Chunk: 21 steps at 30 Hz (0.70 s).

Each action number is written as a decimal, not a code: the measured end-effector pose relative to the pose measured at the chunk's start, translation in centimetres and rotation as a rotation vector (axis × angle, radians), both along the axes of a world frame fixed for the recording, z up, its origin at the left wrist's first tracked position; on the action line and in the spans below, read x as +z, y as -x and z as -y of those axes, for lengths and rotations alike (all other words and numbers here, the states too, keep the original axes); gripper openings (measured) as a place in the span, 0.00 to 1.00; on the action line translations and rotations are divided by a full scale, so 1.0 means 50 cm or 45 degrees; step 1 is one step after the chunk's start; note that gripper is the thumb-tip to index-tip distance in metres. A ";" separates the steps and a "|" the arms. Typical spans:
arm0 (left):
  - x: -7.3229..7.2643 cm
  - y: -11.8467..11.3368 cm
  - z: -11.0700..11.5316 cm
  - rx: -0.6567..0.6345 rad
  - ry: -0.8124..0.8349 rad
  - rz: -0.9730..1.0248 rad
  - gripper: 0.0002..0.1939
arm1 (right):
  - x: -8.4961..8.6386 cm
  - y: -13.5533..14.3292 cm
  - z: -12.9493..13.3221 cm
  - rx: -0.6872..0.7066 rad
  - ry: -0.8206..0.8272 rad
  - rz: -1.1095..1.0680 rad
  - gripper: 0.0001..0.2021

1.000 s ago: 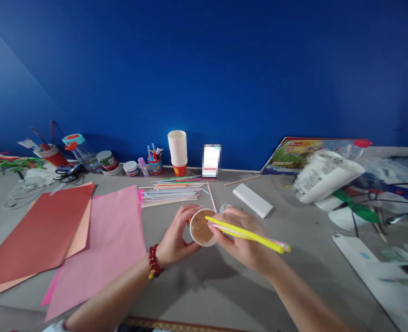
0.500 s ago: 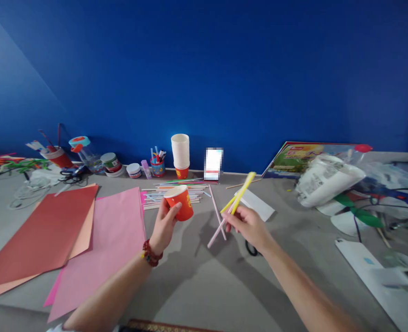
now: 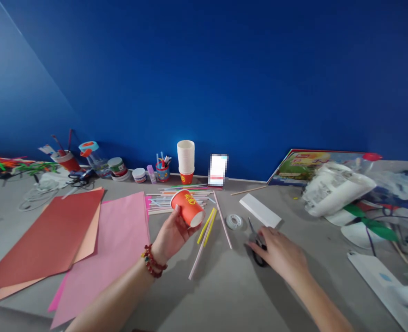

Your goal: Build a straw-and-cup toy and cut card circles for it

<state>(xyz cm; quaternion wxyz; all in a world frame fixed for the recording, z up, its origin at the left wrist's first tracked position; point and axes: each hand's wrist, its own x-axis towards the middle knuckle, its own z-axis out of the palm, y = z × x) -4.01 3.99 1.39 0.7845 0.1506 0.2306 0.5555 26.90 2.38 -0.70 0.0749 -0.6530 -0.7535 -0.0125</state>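
A red paper cup lies tilted in my left hand, its base turned toward the lower right. My right hand is over black-handled scissors on the grey table, fingers bent around the handles; whether it grips them is hard to tell. Yellow straws and a pale pink straw rest between my hands. Another pink straw and a roll of clear tape lie to their right. Behind the scissors is a white rectangular piece.
Red paper and pink paper cover the left side. Loose straws, stacked cups, jars and a phone stand or lie toward the blue wall. Plastic-wrapped cups are at right.
The yellow and pink straws have left my right hand and lie on the table. That hand moved right and down to the scissors. The cup has tipped over in my left hand.
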 end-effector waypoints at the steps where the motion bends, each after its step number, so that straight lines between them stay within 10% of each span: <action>1: 0.004 -0.001 0.002 -0.015 0.001 0.022 0.17 | -0.008 -0.014 0.004 -0.017 0.059 0.027 0.12; 13: 0.037 -0.003 0.023 -0.146 0.066 0.092 0.24 | 0.016 -0.032 -0.030 -0.247 0.267 -0.025 0.08; 18: 0.034 -0.007 0.028 -0.094 0.047 0.094 0.21 | 0.088 0.044 0.027 0.311 0.274 -0.844 0.06; 21: 0.031 -0.010 0.032 -0.085 0.036 0.075 0.20 | 0.128 0.123 0.064 0.528 0.100 -0.786 0.10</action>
